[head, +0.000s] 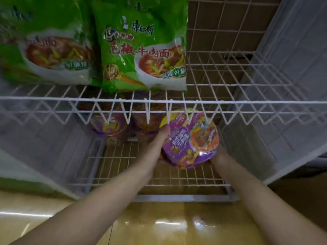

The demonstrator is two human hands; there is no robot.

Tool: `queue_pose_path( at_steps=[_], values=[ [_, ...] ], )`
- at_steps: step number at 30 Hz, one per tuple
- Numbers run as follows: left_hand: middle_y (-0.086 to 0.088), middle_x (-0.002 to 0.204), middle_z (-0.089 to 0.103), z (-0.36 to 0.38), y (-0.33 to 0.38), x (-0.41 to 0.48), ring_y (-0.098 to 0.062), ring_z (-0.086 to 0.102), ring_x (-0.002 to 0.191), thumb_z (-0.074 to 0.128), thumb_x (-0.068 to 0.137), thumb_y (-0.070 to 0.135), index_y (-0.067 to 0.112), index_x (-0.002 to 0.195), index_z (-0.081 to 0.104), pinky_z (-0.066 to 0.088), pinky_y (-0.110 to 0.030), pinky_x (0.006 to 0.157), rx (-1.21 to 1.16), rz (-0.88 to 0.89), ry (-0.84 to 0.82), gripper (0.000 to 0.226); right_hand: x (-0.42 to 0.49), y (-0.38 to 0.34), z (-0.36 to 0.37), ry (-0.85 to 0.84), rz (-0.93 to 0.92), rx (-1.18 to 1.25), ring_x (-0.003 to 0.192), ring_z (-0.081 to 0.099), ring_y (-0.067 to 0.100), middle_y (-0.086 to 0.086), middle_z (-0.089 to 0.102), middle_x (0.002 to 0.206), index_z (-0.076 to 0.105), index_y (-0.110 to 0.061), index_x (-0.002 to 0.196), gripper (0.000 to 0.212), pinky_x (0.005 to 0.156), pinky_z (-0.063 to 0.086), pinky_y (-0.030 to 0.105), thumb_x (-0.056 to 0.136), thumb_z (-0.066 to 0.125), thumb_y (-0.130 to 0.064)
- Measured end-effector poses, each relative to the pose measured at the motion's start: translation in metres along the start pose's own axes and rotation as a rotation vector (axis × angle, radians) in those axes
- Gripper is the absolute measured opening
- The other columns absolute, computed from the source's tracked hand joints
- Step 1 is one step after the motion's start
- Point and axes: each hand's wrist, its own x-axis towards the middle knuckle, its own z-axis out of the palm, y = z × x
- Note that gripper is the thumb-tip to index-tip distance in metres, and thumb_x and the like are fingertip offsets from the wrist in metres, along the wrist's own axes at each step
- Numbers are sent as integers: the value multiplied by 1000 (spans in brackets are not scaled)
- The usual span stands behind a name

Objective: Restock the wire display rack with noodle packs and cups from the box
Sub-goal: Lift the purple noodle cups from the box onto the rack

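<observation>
Both hands held a purple noodle cup between them, the left hand wrapped round its left side and the right hand gripping its right edge, just above the lower wire shelf, right of two more purple cups, below green noodle packs on the upper shelf.

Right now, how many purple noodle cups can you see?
3. One cup held between left hand and right hand; two cups stand behind it on the lower shelf. Others may be hidden.

Purple cup w/ red-orange bowl pic; green packs; white rack.
</observation>
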Motion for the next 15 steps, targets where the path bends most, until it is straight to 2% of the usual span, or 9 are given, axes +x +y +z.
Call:
queue_pose_path(
  at_steps=[1,3,6,9,11,13,15],
  values=[
    [3,112,73,1,-5,3,-16,69,97,58,83,57,28,119,62,54,-33,81,-34,-24,-17,46,3,0,2,6,25,37,77,63,16,7,67,99,62,-12,107,15,64,52,31,101,47,-12],
    [3,110,72,6,-8,10,-17,67,96,55,86,61,29,116,63,55,-41,86,-72,-44,-18,44,7,-2,5,49,44,29,74,64,17,7,69,90,63,-18,90,24,59,51,29,101,47,-32],
    [10,99,68,20,-4,29,-8,61,86,53,87,61,29,112,63,51,-30,69,-119,-46,27,42,19,10,3,104,71,77,76,65,19,6,69,86,64,-19,86,37,59,50,28,102,41,-43],
    [5,105,68,30,-8,46,-10,61,87,48,91,60,26,112,64,49,-28,70,-175,-20,54,43,26,11,-3,132,36,222,86,67,21,2,71,92,67,-23,93,45,72,55,37,99,37,-56],
    [1,115,67,35,-13,52,-15,62,97,47,95,51,22,120,62,47,-26,70,-215,-2,76,41,27,12,-9,111,-22,237,101,64,20,1,69,109,66,-25,109,54,87,53,44,94,35,-66],
    [-1,125,64,36,-27,57,-15,60,104,55,92,34,21,123,60,47,-27,75,-160,11,62,34,26,12,-14,74,-44,161,111,61,18,1,65,122,62,-25,124,67,88,51,43,87,35,-74],
    [5,124,63,37,-41,63,-14,59,103,65,78,25,31,118,57,49,-35,88,0,13,34,41,27,12,-15,30,-62,89,115,59,15,-2,63,126,58,-30,130,70,89,49,41,84,33,-77]
  ],
)
